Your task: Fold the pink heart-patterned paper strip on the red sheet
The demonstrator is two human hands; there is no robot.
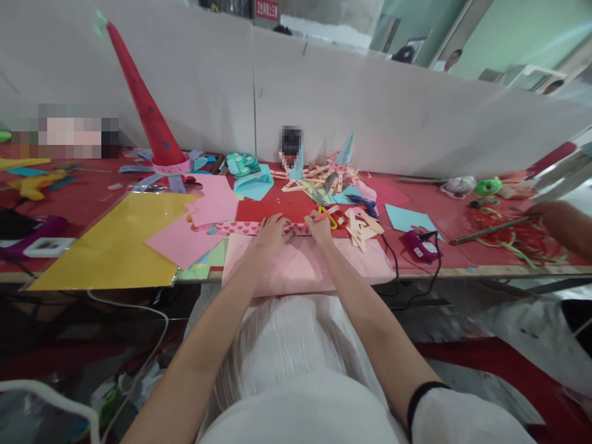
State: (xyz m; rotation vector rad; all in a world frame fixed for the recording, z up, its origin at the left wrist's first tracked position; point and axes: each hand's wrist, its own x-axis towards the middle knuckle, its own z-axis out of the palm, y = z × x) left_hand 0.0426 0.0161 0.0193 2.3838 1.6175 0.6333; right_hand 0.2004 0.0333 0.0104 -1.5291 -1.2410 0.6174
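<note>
A pink strip with red hearts lies along the lower edge of a red sheet. My left hand rests on the strip, its fingers spread and pressing it down. In my right hand is a pinkish-orange pen, pinched between the fingers at the strip's right end. Its tip is hidden by the fingers. A folded pale pink cloth or sheet lies under my wrists at the table edge. Just right of my right hand are yellow-handled scissors and a heap of pale paper strips.
A tall red paper cone stands at back left, with small blue cones at back centre. A yellow sheet and pink sheets lie left. At right are a purple corded device and another person's hand near a stick.
</note>
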